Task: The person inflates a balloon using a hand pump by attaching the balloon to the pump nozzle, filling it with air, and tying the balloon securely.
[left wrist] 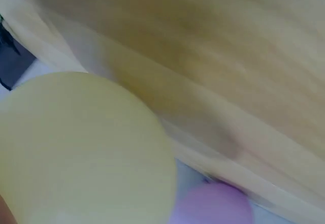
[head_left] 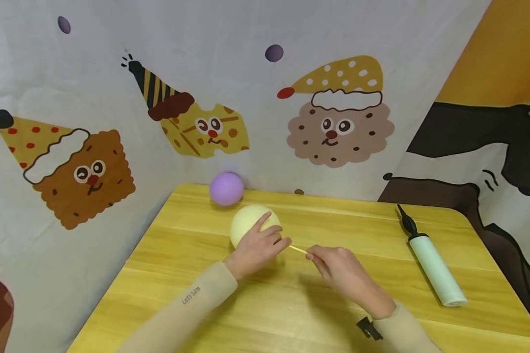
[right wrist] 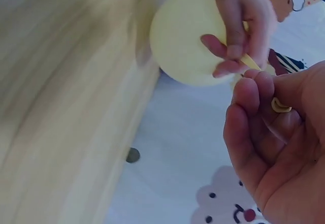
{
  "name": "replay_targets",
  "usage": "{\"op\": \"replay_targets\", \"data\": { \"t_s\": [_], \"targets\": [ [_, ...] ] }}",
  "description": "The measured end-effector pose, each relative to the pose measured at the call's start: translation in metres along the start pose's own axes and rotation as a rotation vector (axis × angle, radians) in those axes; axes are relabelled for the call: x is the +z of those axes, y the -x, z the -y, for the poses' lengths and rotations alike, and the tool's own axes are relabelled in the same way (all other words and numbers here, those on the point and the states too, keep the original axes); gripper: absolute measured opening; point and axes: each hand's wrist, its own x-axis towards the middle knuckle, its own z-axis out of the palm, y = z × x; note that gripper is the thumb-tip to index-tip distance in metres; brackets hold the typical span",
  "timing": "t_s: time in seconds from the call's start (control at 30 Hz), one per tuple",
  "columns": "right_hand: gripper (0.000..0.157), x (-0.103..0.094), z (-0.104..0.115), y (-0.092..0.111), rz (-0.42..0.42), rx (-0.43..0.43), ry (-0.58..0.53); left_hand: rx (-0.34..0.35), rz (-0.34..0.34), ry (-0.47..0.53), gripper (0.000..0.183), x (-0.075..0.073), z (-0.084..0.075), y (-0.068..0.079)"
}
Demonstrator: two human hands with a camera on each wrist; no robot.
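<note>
A blown-up pale yellow balloon (head_left: 245, 224) is in my left hand (head_left: 257, 243), whose fingers lie over its near side and pinch it at the neck. In the left wrist view the balloon (left wrist: 86, 153) fills the lower left. My right hand (head_left: 342, 272) pinches the far end of the neck, stretched into a thin strip (head_left: 298, 249) between the two hands. The right wrist view shows the rolled lip (right wrist: 281, 105) of the balloon poking out between the right thumb and fingers. There the left hand (right wrist: 246, 28) grips the neck close to the round body.
On the wooden table (head_left: 194, 294), a purple balloon (head_left: 226, 189) rests at the back edge by the wall cloth (head_left: 256, 171). A mint-green hand pump (head_left: 437, 269) with a black nozzle lies at the right. The cloth carries printed cartoon biscuits.
</note>
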Motion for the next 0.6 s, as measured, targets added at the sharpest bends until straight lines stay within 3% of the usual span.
{"op": "replay_targets", "data": {
  "t_s": [0.27,0.37,0.43,0.53,0.6],
  "targets": [
    [0.012,-0.021,0.011,0.011,-0.080,-0.105,0.070,-0.055,-0.009,0.039,0.029,-0.003,0.030,0.013],
    [0.004,-0.028,0.011,0.010,-0.122,-0.156,0.122,-0.053,-0.019,0.053,0.031,-0.005,0.029,0.010],
    [0.016,-0.034,0.008,0.007,-0.171,-0.190,0.162,-0.048,-0.015,0.079,0.031,-0.010,0.024,0.003],
    [0.040,-0.043,-0.001,-0.005,-0.259,-0.221,0.223,-0.065,0.022,0.219,0.025,-0.026,0.013,-0.014],
    [0.035,-0.047,-0.008,-0.015,-0.299,-0.213,0.241,-0.104,0.076,0.416,0.015,-0.040,0.007,-0.028]
  ]
}}
